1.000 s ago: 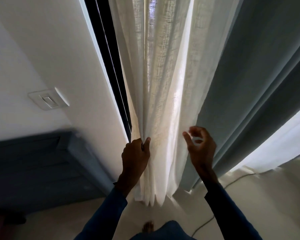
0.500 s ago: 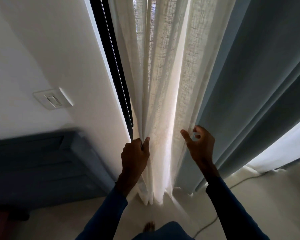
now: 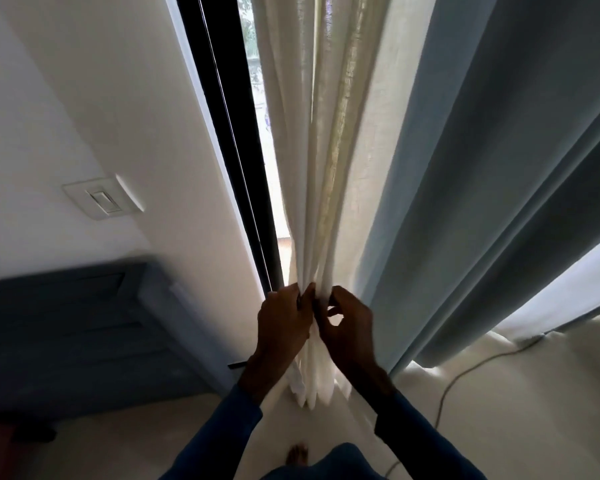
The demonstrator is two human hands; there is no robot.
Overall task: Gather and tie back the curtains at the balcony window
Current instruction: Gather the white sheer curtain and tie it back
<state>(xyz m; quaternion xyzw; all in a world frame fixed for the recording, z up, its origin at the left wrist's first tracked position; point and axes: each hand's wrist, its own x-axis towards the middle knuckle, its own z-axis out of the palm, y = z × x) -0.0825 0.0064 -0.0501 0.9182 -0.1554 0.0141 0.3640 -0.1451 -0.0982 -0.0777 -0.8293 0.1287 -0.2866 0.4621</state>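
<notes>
1. Two hands meet low on the white curtain by the window frame; the left hand grips its bunched folds; the right hand pinches them with curled fingers.
2. Gathering looks to be the step now; next it needs a tie, and none shows.
3. No words to read.

One view, taken by a wide-angle camera worn on my head. It faces forward and steeply down along the white curtain to the floor. My left hand and right hand sit near the lens, just below centre. My foot lies at the bottom edge, the wall switch at left, the blue curtain at right.
</notes>
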